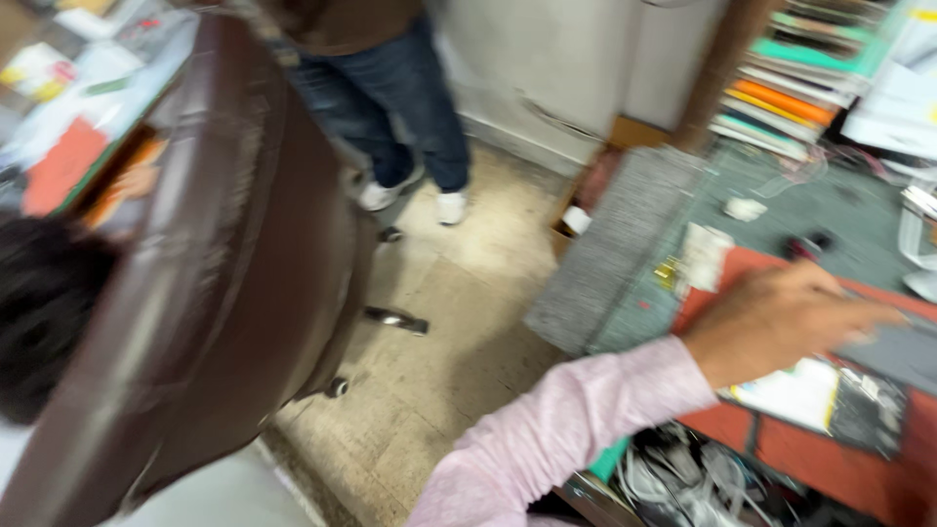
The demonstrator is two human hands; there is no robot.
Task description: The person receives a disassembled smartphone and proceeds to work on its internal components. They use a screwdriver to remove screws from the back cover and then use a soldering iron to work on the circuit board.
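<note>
Red matting covers the tabletop under the grip of the one hand in view, which hand cannot be told; its fingers stretch flat onto a grey slab, holding nothing, though blur hides the fingertips. Just nearer than the grip lie a white paper and tangled cables. Beyond it spreads grey felt, then stacked books. Well aside stands a brown leather chair on pale floor tiles, another person's jeans farthest.
</note>
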